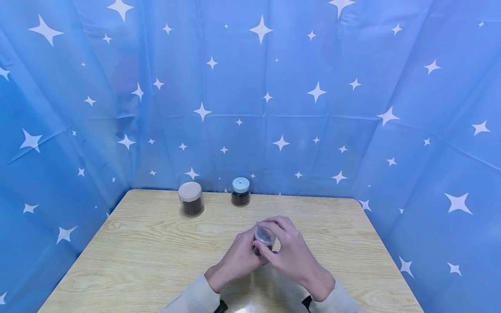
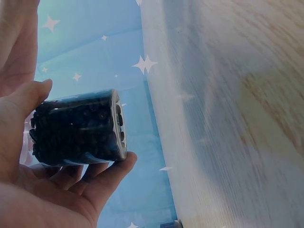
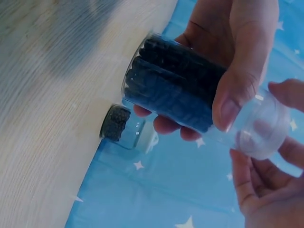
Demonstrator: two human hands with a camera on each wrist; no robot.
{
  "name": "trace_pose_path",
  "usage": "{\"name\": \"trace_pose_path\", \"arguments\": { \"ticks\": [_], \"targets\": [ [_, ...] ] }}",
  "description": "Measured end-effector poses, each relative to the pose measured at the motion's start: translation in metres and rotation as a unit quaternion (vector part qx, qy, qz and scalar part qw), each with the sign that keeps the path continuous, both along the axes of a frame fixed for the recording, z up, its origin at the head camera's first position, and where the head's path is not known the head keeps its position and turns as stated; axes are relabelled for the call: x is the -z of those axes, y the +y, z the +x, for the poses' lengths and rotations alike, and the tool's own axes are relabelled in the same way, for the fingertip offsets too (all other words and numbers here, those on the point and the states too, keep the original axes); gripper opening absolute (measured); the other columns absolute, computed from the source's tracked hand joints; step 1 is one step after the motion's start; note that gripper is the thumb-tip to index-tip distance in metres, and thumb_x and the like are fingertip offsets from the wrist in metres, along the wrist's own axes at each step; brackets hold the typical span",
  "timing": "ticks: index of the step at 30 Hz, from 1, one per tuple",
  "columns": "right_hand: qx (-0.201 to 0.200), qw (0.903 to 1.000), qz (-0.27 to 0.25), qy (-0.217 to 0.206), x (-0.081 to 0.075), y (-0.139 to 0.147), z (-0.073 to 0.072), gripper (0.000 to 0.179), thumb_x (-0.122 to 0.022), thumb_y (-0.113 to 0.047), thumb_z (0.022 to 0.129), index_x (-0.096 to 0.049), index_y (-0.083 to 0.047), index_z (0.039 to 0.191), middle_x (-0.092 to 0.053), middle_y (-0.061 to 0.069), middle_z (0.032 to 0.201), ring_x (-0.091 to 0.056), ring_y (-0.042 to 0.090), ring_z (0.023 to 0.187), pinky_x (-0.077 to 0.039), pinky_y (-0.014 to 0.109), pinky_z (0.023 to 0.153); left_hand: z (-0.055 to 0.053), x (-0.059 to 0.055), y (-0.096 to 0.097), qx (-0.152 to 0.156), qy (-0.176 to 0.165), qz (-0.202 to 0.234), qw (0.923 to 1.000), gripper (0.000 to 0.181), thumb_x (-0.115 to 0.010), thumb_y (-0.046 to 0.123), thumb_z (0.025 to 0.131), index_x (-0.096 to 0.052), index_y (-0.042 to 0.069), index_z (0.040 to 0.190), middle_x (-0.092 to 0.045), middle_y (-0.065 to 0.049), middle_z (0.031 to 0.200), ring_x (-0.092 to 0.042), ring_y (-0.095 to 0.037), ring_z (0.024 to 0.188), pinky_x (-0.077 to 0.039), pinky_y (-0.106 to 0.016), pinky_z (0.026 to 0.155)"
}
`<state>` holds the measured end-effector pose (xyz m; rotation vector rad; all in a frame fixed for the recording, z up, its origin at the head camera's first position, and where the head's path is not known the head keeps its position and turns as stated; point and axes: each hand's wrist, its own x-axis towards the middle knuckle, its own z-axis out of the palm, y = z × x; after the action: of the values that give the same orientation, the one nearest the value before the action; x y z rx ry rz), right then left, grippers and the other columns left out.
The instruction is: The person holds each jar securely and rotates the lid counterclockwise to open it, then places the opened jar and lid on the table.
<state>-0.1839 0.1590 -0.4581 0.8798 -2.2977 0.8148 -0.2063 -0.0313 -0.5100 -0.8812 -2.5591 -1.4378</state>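
Near the far edge of the table (image 1: 133, 248) stand a pink-lidded jar (image 1: 192, 201), then a blue-lidded jar (image 1: 240, 192). Well inside both side edges, the left hand (image 1: 242, 254) grips a dark-filled jar (image 3: 173, 85) aloft; the right hand (image 1: 293, 250) pinches its clear top (image 3: 271, 122), bare tabletop beyond.

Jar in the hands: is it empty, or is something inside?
Not empty: in the right wrist view, dark, bean-like pieces show through the clear jar.
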Motion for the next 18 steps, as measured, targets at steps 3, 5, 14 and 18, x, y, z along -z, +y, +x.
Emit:
{"name": "trace_pose_path", "arguments": {
  "ticks": [3,5,14,18],
  "targets": [
    [-0.019,0.9998,-0.001,-0.008,-0.001,0.002,-0.001,0.045,-0.098,-0.015,0.092,-0.082,-0.011,0.134,-0.081,0.004,0.131,-0.077,0.023,0.122,-0.07,0.045,0.098,0.001,0.0,-0.001,0.005,-0.019,0.005,0.9998,0.063,-0.093,0.013,0.096,-0.065,0.013,0.153,-0.083,-0.004,0.13,-0.076,-0.009,0.114,-0.065,-0.029,0.099],
    [-0.033,0.9993,0.003,-0.018,-0.002,0.005,-0.001,0.043,-0.097,-0.014,0.093,-0.083,-0.012,0.134,-0.081,0.003,0.133,-0.077,0.023,0.124,-0.07,0.046,0.101,0.003,0.0,-0.002,0.008,-0.029,0.008,0.9995,0.062,-0.093,0.015,0.096,-0.066,0.015,0.152,-0.082,-0.002,0.129,-0.074,-0.006,0.111,-0.063,-0.027,0.096],
    [-0.125,0.9899,0.041,-0.053,-0.011,0.02,-0.009,0.043,-0.092,-0.009,0.097,-0.081,-0.015,0.138,-0.08,0.001,0.142,-0.078,0.023,0.132,-0.067,0.045,0.111,0.003,0.002,-0.005,0.031,-0.029,0.002,0.9991,0.05,-0.093,0.029,0.1,-0.07,0.02,0.144,-0.078,0.006,0.119,-0.067,-0.001,0.102,-0.059,-0.024,0.092],
    [-0.164,0.9811,0.063,-0.08,-0.015,0.027,-0.013,0.045,-0.089,-0.009,0.1,-0.079,-0.015,0.144,-0.078,0.0,0.147,-0.075,0.022,0.139,-0.064,0.044,0.117,0.003,0.003,-0.005,0.04,-0.028,-0.004,0.9988,0.044,-0.093,0.033,0.101,-0.071,0.023,0.137,-0.074,0.01,0.112,-0.064,0.0,0.097,-0.057,-0.023,0.087]
  ]
}}
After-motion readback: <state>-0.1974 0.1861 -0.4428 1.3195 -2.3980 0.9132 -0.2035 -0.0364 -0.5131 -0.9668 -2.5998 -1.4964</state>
